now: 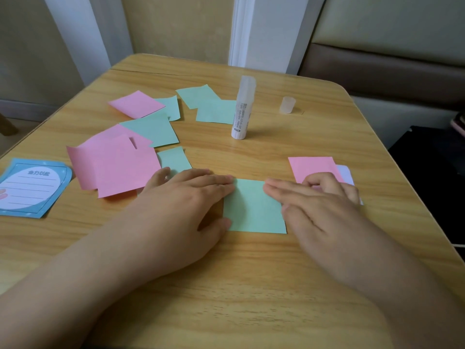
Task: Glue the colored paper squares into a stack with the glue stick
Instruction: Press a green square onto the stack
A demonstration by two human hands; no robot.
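Observation:
A green paper square (253, 210) lies flat on the wooden table (251, 268) in front of me. My left hand (186, 197) presses its left edge with straight fingers, thumb at the lower left corner. My right hand (319, 205) presses the right edge, fingers flat, with the index finger bent up. The glue stick (242, 109) stands upright and uncapped behind the square, its cap (286, 105) upright to its right. Several loose pink (118, 167) and green (153, 128) squares lie at the left and back.
A pink square (312, 167) lies partly under my right hand, on top of a pale sheet (347, 173). A blue lined note card (30, 187) sits at the table's left edge. A padded bench (382, 71) stands behind the table at right.

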